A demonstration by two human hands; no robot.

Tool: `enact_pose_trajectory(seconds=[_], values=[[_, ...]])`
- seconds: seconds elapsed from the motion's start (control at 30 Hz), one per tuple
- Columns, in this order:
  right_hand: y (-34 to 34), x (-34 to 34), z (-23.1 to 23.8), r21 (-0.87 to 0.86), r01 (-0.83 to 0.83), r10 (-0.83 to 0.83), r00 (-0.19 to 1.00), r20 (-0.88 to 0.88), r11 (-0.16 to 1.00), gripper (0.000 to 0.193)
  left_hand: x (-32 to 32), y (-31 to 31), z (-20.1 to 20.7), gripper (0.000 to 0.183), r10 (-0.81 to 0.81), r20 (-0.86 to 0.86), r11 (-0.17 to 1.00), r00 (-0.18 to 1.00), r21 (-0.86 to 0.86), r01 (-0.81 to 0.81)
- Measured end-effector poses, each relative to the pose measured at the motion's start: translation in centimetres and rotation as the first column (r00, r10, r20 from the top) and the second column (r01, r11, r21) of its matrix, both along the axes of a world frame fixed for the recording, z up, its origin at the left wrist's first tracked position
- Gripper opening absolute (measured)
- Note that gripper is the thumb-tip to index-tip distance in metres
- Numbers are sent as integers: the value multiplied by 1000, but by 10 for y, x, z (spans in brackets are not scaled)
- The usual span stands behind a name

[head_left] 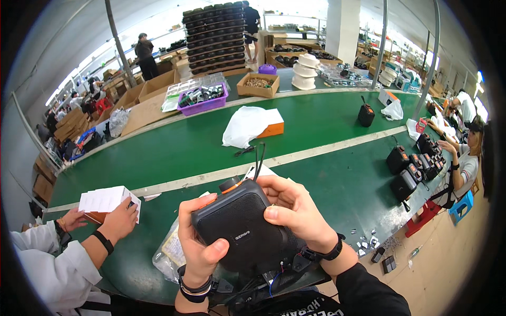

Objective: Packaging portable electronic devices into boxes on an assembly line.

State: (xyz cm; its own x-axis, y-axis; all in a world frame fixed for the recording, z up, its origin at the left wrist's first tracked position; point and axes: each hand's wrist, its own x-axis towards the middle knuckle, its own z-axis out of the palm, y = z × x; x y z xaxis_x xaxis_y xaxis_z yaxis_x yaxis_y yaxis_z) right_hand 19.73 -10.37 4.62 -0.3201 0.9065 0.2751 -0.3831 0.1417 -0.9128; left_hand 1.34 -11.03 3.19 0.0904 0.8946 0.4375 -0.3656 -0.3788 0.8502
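Observation:
A black portable speaker with a mesh front, a round knob and orange trim on its top edge is held up before me. My left hand grips its left side, with the thumb on the front face. Around the upper right corner closes my right hand, its thumb pressed near the front edge. A thin black strap loop rises from the speaker's top. Under the speaker, a clear plastic bag lies on the green table, partly hidden by my left arm.
At the left, a co-worker's hands hold a white box. Several black speakers stand at the right by another seated person. Farther back are a white bag over an orange box, a purple basket of parts, and a lone speaker.

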Motion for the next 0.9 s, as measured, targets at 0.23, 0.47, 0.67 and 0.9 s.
enact_pose_trajectory(seconds=[0.23, 0.47, 0.67, 0.9], values=[[12, -9, -13, 46, 0, 3, 997, -74, 999, 54, 2, 11, -6, 52, -64, 332, 930, 941, -321, 177], [14, -22, -24, 21, -65, 66, 997, -46, 998, 73, -3, 22, -3, 56, -129, 651, 727, 748, -451, 518], [13, -33, -27, 22, 59, -59, 998, -26, 998, 104, 2, 21, -14, 55, -318, 652, 733, 689, -292, 615], [3, -22, -13, 667, 485, -786, 561, 258, 565, 104, 18, 16, -8, 70, -29, 28, 995, 999, -95, 31]])
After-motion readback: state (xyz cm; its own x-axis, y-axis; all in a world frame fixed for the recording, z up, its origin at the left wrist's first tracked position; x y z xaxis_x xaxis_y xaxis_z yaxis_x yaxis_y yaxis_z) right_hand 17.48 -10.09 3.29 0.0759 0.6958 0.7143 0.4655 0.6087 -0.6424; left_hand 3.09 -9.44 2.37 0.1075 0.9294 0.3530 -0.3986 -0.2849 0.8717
